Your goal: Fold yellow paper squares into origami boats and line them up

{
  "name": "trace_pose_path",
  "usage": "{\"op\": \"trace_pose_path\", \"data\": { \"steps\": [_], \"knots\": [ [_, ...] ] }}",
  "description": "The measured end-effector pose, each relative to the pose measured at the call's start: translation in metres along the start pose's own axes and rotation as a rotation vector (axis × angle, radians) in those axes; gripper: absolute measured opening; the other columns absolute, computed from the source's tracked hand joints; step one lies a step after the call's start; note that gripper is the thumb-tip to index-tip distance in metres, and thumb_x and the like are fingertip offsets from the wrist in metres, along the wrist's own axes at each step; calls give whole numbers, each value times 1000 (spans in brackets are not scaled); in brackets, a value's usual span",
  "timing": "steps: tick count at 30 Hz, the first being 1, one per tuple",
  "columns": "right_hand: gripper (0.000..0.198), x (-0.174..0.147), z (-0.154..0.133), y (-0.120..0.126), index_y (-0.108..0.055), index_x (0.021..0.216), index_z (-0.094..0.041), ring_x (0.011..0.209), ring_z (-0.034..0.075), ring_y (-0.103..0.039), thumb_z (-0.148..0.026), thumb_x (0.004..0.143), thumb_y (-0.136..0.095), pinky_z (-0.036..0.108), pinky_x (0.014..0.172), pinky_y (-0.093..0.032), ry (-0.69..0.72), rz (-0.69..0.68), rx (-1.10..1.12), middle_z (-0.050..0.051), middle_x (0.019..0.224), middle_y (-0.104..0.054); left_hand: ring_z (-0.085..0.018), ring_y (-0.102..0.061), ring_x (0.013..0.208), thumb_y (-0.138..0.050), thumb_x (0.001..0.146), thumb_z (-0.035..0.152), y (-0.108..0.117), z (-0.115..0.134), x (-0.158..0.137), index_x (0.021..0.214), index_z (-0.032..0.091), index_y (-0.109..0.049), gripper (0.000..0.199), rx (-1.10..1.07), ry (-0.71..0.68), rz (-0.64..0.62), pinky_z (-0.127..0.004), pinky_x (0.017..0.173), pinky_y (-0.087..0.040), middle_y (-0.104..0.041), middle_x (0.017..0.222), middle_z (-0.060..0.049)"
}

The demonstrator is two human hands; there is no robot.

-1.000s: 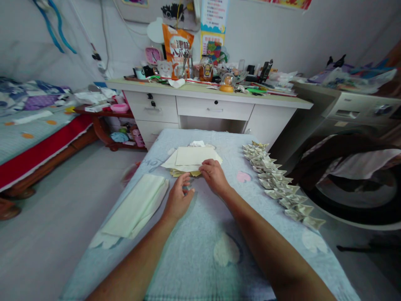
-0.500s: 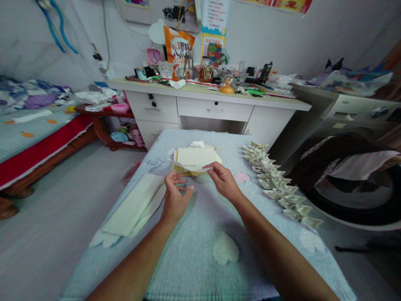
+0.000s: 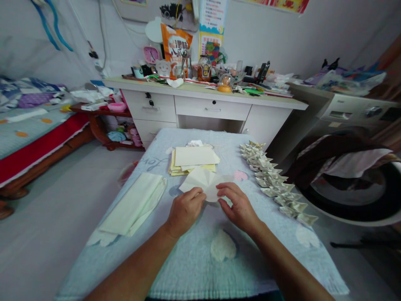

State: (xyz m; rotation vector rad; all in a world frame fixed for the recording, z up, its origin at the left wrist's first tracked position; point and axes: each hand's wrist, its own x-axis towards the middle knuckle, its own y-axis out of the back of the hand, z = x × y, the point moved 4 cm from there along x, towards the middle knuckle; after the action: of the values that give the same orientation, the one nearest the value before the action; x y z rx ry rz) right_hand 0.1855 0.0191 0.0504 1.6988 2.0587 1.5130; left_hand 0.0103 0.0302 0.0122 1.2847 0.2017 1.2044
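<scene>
As L hand (image 3: 185, 210) pinches creased ppr (image 3: 202, 179), fuzzy cloth (image 3: 191, 263) below

Sheet (image 3: 202, 179) in left hand (image 3: 187, 209): off-white. Stack (image 3: 196, 156) beyond it: cream top, yellow lower layers. Folded paper (image 3: 133, 205) left of left hand: pale green. Cloth (image 3: 194, 259) beneath: light blue, white and pink hearts. Folded shapes (image 3: 275, 184) right of right hand (image 3: 238, 205): greyish white.

we see matt, creased paper in the sheet (image 3: 200, 179) between left hand (image 3: 187, 210) and right hand (image 3: 239, 207); smooth matt paper in the stack (image 3: 196, 156) beyond them; fuzzy cloth in the cover (image 3: 188, 263) beneath.
</scene>
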Motion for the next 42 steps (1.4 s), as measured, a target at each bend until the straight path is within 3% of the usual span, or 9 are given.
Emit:
{"op": "trace_pose_path", "data": {
  "steps": [4, 6, 14, 19, 25, 32, 36, 39, 42],
  "knots": [
    [61, -5, 28, 12, -47, 129, -24, 125, 30, -43, -7, 71, -56, 53, 103, -36, -120, -112, -123, 12, 133, -50, -18, -65, 90, -46, 91, 18, 3, -5, 1, 95, 20, -64, 19, -74, 32, 39, -31, 82, -52, -67, 98, -6],
    [67, -8, 45, 20, -43, 134, -23, 130, 30, -39, -6, 70, -54, 56, 105, -32, -180, -117, -148, 13, 134, -49, -18, -64, 95, -47, 90, 16, 6, -7, 2, 96, 20, -64, 18, -123, 45, 75, -32, 85, -52, -67, 100, -6],
    [48, -16, 57, 22, -53, 122, -31, 133, 25, -36, -17, 78, -65, 48, 111, -29, -138, -78, 126, 7, 138, -43, -18, -61, 105, -54, 81, 8, 15, -4, 3, 87, 21, -60, 16, -354, 25, 110, -32, 90, -50, -62, 112, -6],
    [25, -23, 54, 8, -66, 100, -28, 126, 26, -41, -18, 77, -69, 49, 106, -31, -129, -38, 92, 7, 132, -48, -18, -59, 107, -59, 76, 7, 9, -5, 3, 85, 20, -59, 16, -373, 21, 63, -30, 90, -48, -60, 115, -6],
    [16, -24, 60, -4, -69, 87, -25, 109, 24, -53, -13, 79, -63, 45, 96, -37, -104, -105, 57, 5, 110, -64, -16, -61, 88, -54, 74, 3, -4, -11, 3, 91, 21, -62, 27, -314, 43, -123, -27, 77, -48, -63, 95, -3],
    [11, -23, 72, -9, -68, 88, -20, 88, 21, -62, -26, 86, -58, 36, 85, -46, -206, -121, 183, 6, 89, -69, -19, -59, 78, -57, 82, 22, -15, -18, 5, 77, 17, -65, 10, -238, 217, -216, -30, 72, -44, -64, 79, -4],
    [17, -23, 76, -14, -63, 100, -19, 82, 18, -62, -27, 86, -55, 30, 76, -47, -374, -107, 284, 4, 87, -68, -14, -52, 57, -56, 83, 29, -19, -24, 4, 103, 16, -60, 25, -340, 422, -212, -24, 57, -37, -58, 63, 3],
    [32, -24, 76, -16, -52, 115, -19, 68, 15, -59, -25, 84, -57, 26, 67, -44, -493, -105, 273, -2, 73, -64, -13, -52, 55, -57, 83, 29, -20, -24, 3, 135, 18, -38, 56, -376, 462, -173, -22, 56, -35, -55, 61, 7],
    [50, -23, 75, -16, -41, 126, -17, 63, 15, -56, -22, 80, -59, 27, 70, -42, -527, -80, 139, -6, 66, -59, -14, -53, 55, -57, 83, 29, -20, -24, 2, 144, 19, -25, 70, -269, 467, -150, -22, 57, -34, -54, 61, 8]
  ]
}}
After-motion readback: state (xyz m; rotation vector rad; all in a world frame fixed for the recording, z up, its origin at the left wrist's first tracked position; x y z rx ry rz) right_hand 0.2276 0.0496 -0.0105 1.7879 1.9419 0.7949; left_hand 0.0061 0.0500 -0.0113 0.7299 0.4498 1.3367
